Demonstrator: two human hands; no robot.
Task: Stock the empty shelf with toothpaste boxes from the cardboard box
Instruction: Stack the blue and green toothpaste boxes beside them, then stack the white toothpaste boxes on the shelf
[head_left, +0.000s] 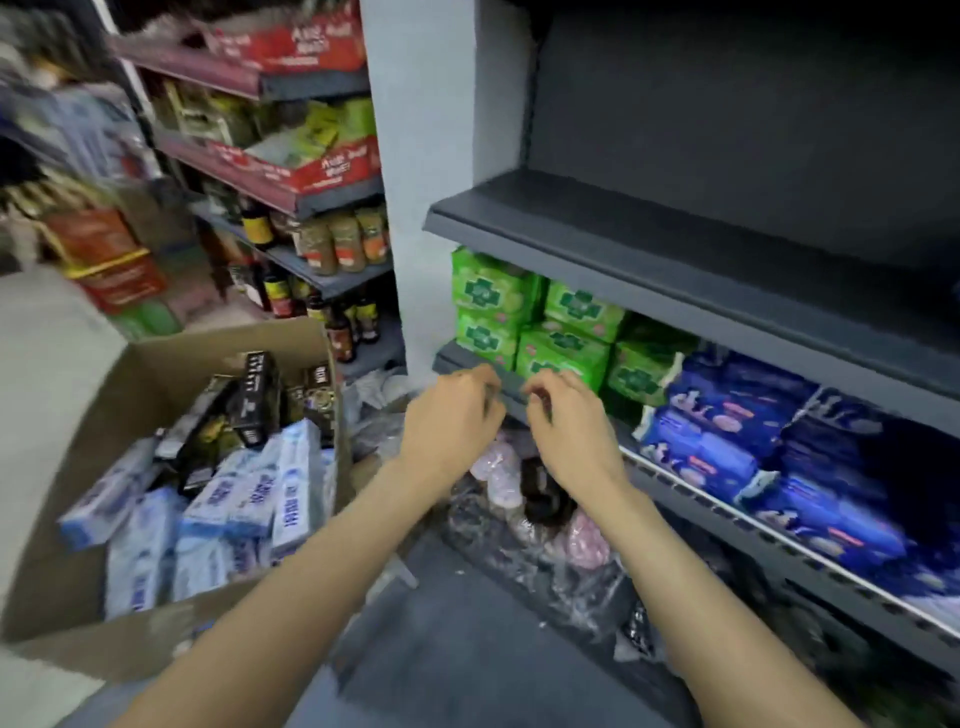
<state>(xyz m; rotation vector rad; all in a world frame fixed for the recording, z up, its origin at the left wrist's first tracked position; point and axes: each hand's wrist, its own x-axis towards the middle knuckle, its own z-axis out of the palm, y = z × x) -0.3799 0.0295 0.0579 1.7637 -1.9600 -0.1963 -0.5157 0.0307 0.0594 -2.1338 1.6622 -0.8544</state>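
I stand in a shop aisle before a dark shelf (675, 244) that is bare on top, with green packs (498, 301) and blue packs (727, 436) on the tier below. My left hand (449, 421) and right hand (566, 426) hover side by side at that lower tier's edge, fingers loosely curled, holding nothing I can see. The toothpaste boxes (249, 499) lie jumbled in the carton (62, 499) to my left; I judge them light, stiff and slim, best pinched across the long sides.

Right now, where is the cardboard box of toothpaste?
In the head view the cardboard box sits on the floor at lower left, left of the left hand, below the sauce-bottle shelves.
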